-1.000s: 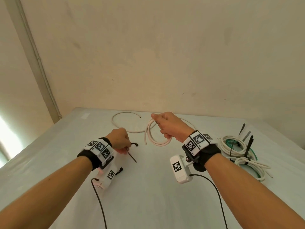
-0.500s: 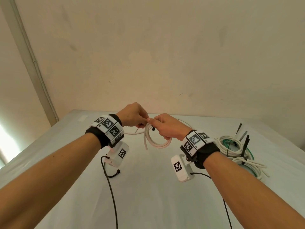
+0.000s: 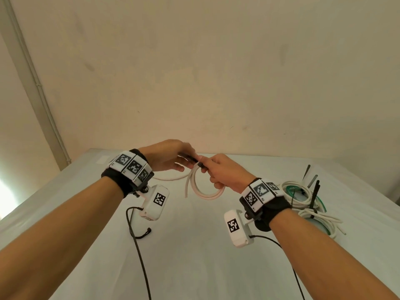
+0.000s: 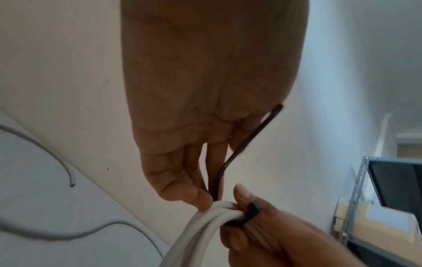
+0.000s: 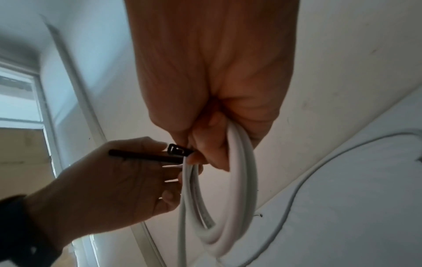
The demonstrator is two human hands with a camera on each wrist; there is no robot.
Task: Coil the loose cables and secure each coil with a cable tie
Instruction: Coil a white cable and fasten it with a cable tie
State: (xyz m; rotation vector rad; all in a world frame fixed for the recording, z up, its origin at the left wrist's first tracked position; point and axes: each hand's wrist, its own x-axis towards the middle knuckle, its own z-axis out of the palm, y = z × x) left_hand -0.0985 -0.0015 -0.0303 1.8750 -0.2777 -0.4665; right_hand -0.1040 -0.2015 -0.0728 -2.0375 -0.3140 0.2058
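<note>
My right hand (image 3: 208, 169) grips a small coil of white cable (image 3: 205, 192) at its top and holds it up over the white table (image 3: 194, 256). A black cable tie (image 3: 190, 159) bends round the top of the coil. My left hand (image 3: 181, 162) pinches the tie's strap (image 4: 239, 150) right against the coil (image 4: 205, 225). The tie's square head (image 5: 174, 149) sits at my right thumb. The coil (image 5: 242, 198) hangs below my right hand as a few loops.
A loose white cable (image 3: 171, 178) lies on the table behind the hands. At the right edge lie tied white and green coils (image 3: 303, 191) with black tie tails sticking up. A wall stands close behind the table. Camera leads (image 3: 140, 256) trail near my forearms.
My left hand lifted off the table with the black tie and came up to the coil. The tie now bends round the coil's top, between both hands.
</note>
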